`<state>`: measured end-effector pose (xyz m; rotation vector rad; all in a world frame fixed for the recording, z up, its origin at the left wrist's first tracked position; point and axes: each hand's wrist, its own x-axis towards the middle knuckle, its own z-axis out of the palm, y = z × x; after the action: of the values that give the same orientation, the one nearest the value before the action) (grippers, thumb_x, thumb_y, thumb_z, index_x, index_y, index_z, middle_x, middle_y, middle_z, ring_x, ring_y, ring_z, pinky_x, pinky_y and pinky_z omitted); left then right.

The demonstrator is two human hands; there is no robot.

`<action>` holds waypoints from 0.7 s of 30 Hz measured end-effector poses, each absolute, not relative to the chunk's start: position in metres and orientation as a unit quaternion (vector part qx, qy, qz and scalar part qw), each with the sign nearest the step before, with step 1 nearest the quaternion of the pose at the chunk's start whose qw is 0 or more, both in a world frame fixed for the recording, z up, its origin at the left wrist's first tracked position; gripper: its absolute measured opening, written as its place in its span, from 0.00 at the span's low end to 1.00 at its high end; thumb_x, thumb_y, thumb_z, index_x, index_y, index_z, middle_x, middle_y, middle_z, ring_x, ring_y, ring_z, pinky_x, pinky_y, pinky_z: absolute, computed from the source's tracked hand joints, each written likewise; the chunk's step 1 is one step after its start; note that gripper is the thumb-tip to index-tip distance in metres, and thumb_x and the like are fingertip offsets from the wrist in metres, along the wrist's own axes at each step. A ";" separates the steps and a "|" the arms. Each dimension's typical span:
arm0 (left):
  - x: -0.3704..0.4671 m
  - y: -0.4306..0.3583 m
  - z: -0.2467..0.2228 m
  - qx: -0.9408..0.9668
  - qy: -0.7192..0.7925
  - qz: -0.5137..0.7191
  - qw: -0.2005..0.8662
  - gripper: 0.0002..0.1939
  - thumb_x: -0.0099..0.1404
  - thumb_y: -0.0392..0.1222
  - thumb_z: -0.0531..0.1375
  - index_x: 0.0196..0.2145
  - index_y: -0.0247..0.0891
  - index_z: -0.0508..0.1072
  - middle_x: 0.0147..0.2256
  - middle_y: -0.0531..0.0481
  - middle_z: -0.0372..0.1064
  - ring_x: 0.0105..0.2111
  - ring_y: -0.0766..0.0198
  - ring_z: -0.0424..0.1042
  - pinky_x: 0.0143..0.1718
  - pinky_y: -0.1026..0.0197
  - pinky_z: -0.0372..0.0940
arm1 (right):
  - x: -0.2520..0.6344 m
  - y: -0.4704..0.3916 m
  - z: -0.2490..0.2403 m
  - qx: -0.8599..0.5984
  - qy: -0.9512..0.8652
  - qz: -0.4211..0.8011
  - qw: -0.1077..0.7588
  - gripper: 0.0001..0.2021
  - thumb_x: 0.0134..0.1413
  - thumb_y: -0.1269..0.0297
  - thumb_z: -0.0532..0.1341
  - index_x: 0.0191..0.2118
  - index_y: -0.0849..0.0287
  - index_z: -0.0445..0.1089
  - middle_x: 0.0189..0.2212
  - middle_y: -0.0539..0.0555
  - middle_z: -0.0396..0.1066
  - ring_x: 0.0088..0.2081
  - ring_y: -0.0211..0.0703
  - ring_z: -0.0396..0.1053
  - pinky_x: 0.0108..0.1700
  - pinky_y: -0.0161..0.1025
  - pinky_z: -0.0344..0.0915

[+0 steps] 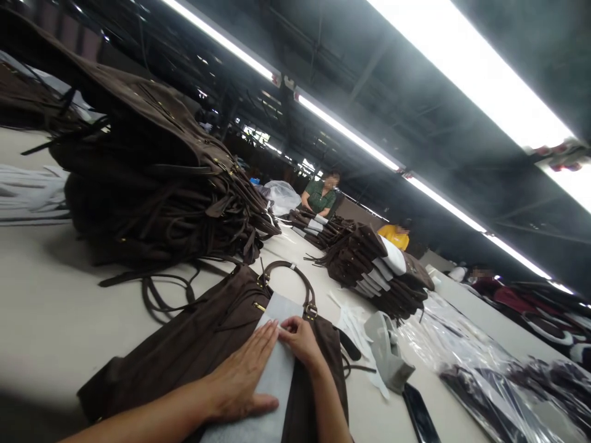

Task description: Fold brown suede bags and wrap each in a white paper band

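A dark brown handbag [184, 351] lies flat on the table in front of me, its looped handle [300, 274] pointing away. Across the bag runs a strip of white paper [272, 372]. Flat on that strip rests my left hand [244, 372], fingers stretched out and thumb apart. Near the strip's far end, beside the left fingertips, my right hand [300, 338] has its thumb and fingers pinched together at the paper's edge. What sits in that pinch is too small to make out.
A tall pile of brown bags [157, 178] stands at the left. Further off is a stack with white bands [369, 267]. A grey tape dispenser [385, 351], a phone [420, 412] and plastic-wrapped items [498, 394] lie at the right. A person in green [318, 195] works beyond.
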<state>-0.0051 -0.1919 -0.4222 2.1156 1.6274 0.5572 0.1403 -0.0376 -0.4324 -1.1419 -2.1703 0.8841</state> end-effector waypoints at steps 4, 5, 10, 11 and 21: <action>-0.004 -0.191 -0.422 0.752 0.590 0.206 0.209 0.56 0.56 0.51 0.64 0.69 0.29 0.35 0.69 0.38 0.20 0.69 0.51 0.25 0.69 0.49 0.38 | 0.138 -0.044 -0.433 -0.416 -0.808 0.302 0.287 0.07 0.45 0.63 0.65 0.25 0.60 0.68 0.26 0.51 0.68 0.30 0.42 0.66 0.34 0.37 0.61; -0.004 -0.191 -0.422 0.754 0.591 0.202 0.205 0.56 0.56 0.51 0.64 0.69 0.29 0.35 0.69 0.37 0.21 0.69 0.51 0.25 0.69 0.49 0.38 | 0.138 -0.046 -0.434 -0.415 -0.809 0.292 0.296 0.06 0.46 0.64 0.64 0.25 0.60 0.68 0.27 0.52 0.68 0.32 0.43 0.66 0.37 0.38 0.61; -0.004 -0.189 -0.429 0.774 0.580 0.211 0.144 0.57 0.55 0.54 0.65 0.69 0.31 0.36 0.69 0.37 0.23 0.69 0.48 0.27 0.69 0.44 0.38 | 0.137 -0.061 -0.437 -0.400 -0.827 0.201 0.340 0.04 0.56 0.65 0.56 0.31 0.57 0.64 0.31 0.53 0.69 0.36 0.46 0.67 0.42 0.41 0.59; -0.004 -0.188 -0.431 0.780 0.573 0.219 0.122 0.57 0.55 0.54 0.66 0.69 0.32 0.36 0.69 0.37 0.24 0.69 0.48 0.27 0.69 0.43 0.38 | 0.137 -0.064 -0.437 -0.400 -0.831 0.184 0.339 0.04 0.57 0.64 0.54 0.32 0.56 0.63 0.31 0.53 0.69 0.36 0.46 0.67 0.41 0.41 0.59; -0.007 -0.174 -0.438 0.809 0.549 0.196 0.068 0.40 0.69 0.60 0.49 0.67 0.28 0.51 0.68 0.35 0.40 0.68 0.49 0.42 0.68 0.46 0.44 | 0.128 -0.059 -0.429 -0.439 -0.822 0.193 0.308 0.06 0.54 0.70 0.58 0.29 0.55 0.61 0.29 0.51 0.68 0.34 0.44 0.65 0.40 0.38 0.60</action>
<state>-0.0067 -0.1739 -0.4384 2.4379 1.6538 0.5910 0.1283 -0.0586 -0.4289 -1.1610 -2.1722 0.5107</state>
